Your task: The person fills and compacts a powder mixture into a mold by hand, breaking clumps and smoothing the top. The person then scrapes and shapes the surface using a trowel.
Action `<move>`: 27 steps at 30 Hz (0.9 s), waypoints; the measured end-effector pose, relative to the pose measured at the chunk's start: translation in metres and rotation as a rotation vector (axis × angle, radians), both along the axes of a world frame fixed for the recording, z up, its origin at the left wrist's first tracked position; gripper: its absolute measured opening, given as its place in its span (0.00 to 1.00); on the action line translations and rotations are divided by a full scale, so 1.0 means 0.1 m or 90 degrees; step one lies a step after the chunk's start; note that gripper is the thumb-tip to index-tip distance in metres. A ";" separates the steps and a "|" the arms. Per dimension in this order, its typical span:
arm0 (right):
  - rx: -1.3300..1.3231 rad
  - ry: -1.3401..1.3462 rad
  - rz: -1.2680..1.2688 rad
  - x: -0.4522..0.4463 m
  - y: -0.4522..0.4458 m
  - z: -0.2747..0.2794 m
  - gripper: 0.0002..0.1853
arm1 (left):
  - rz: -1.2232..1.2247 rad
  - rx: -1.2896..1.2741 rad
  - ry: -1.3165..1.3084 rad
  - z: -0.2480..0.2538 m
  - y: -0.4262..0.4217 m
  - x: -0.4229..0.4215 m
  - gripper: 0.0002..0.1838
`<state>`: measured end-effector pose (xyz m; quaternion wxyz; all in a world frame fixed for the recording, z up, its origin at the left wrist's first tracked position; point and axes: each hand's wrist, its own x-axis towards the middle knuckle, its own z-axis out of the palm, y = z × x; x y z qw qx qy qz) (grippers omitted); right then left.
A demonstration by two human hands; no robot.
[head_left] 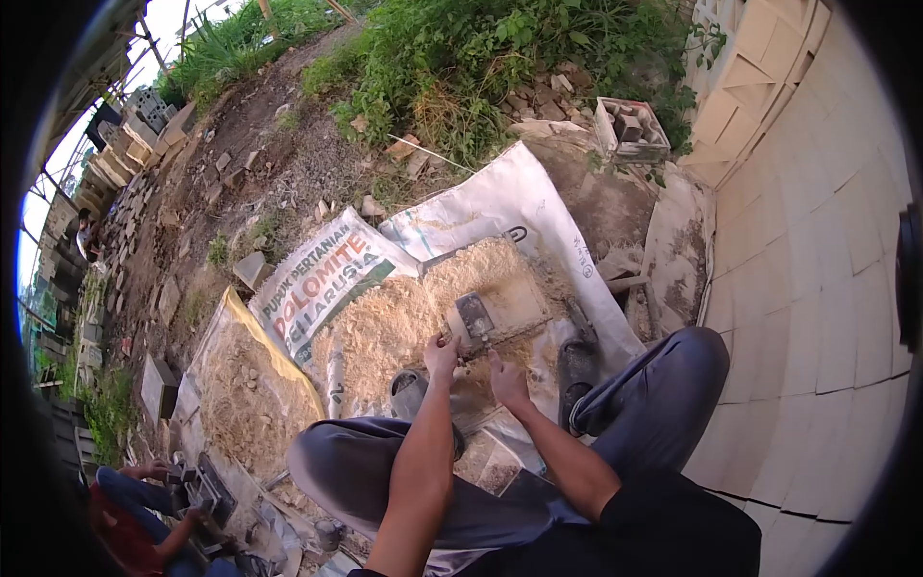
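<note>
Here are both bare hands, together at a small rectangular block [473, 315], mottled dark grey on its face with a paler strip along its left side. The left hand [443, 356] has its fingers bent in against that pale strip, touching; whether they truly grip it, I cannot tell. The right hand [509, 379] sits just beside the block's lower corner, fingers curled, and what they close on is too small to make out. The block is above a flat, pale, square-edged slab [524, 302], its surface dusted, and all around lies a crumbly tan heap of powder and chips [375, 322], loose and grainy.

Under that, creased white woven sacking [538, 192], one piece printed in orange and green letters [332, 269], spreads between two dark grey rounded shoes [578, 370]. To the left, a yellow-edged sheet [274, 337] carries more clumpy, coarser tan grit. Down at lower left, another person in a maroon top [130, 529] has hands among dark grey blocks. Up top, a pale box-shaped crate [632, 130] holds angular rubble by leafy green weeds; at right, smooth cream rectangular panels [812, 308] overlap.
</note>
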<state>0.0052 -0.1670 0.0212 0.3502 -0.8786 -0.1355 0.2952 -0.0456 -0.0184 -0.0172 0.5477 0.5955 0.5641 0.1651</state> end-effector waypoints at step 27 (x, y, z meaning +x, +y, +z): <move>-0.059 0.019 -0.019 0.45 -0.26 0.05 0.37 | 0.130 -0.118 -0.087 -0.18 0.09 0.09 0.26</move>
